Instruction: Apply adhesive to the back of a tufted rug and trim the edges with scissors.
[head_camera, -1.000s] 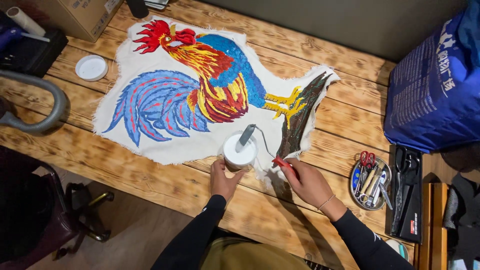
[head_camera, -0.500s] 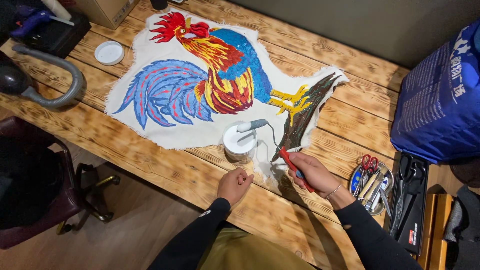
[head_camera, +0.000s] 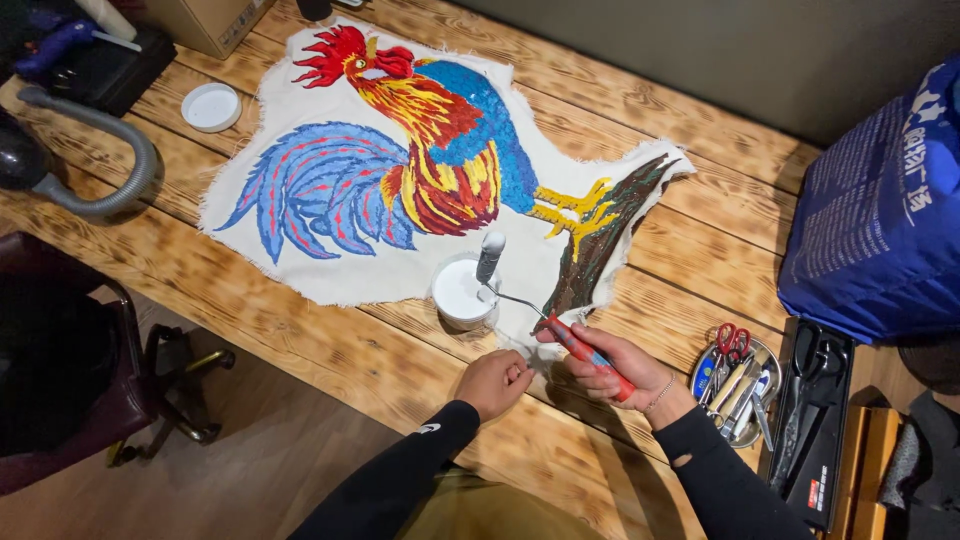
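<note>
Two hands at table edge | right hand (head_camera: 615, 365) wrapped around mini paint roller (head_camera: 545, 320) by its red handle, sleeve over white tub (head_camera: 464, 292) | left hand (head_camera: 493, 383) loosely curled, holding nothing, beside rooster canvas (head_camera: 400, 170) | roller likely light, stiff; handle suits gripping.

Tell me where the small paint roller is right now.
In the head view, the paint roller is held by its red handle in the right hand, its head over the white tub at the lower edge of the rooster canvas, right of the left hand.
</note>
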